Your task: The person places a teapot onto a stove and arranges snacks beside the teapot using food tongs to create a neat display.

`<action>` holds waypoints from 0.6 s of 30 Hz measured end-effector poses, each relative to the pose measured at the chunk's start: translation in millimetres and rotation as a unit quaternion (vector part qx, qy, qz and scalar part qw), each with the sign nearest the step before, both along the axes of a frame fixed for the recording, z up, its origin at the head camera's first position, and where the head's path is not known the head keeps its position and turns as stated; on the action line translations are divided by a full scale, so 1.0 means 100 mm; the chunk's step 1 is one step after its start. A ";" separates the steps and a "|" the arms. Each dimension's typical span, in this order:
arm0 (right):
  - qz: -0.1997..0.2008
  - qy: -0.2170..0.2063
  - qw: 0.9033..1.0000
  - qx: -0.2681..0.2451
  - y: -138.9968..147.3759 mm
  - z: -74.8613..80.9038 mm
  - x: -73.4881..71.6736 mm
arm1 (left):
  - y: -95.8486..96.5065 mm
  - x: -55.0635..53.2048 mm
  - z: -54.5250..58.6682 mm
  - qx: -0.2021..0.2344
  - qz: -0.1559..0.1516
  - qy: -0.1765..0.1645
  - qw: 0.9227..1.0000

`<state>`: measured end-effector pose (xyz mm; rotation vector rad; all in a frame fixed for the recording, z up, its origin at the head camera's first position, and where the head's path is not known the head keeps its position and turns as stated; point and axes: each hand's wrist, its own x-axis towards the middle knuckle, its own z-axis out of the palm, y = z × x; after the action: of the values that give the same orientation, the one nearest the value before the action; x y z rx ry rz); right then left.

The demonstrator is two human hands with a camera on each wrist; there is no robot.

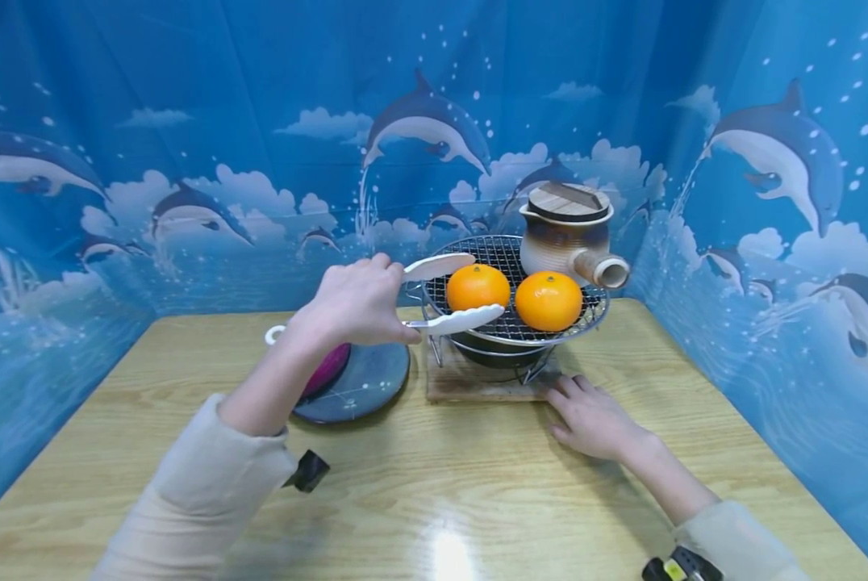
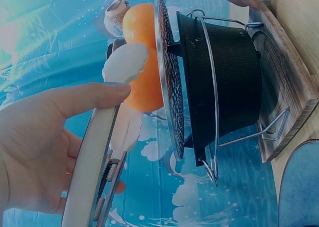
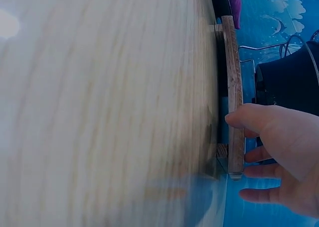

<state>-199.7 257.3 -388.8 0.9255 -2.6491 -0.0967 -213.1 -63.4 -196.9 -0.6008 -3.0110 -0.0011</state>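
Note:
My left hand [image 1: 365, 298] grips a pair of tongs [image 1: 466, 319] with white scalloped tips. In the head view, those tips lie on either side of the left orange [image 1: 477, 289]; whether they press on it I cannot tell. A second orange [image 1: 548, 302] sits beside it on the round wire grill [image 1: 502, 252]. Under the grill is a black pot-shaped stove [image 2: 227, 72] in a wire frame, standing on a wooden board [image 1: 470, 387]. At the board's right front corner rests my right hand [image 1: 597, 420], its fingers touching the edge and the thumb spread in front.
A clay teapot [image 1: 550, 242] with a wooden lid stands at the grill's back right, side handle pointing forward. Left of the board lies a dark blue-grey plate [image 1: 369, 383] bearing a purple object [image 1: 327, 371], partly hidden by my left arm. A dolphin-print curtain [image 1: 260, 161] encloses the table.

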 end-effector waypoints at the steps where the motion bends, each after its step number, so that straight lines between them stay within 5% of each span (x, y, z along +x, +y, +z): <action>1: -0.001 -0.002 1.000 0.001 0.00 0.00 0.00 | 0.00 0.00 0.00 0.000 0.001 -0.002 1.000; 18: -0.002 -0.028 1.000 -0.003 -0.02 0.06 0.00 | -0.09 0.03 0.01 0.008 0.011 -0.005 1.000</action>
<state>-199.8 255.7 -382.5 0.9341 -2.7011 -0.0633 -210.1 -72.3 -196.2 -0.5680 -3.0251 -0.0266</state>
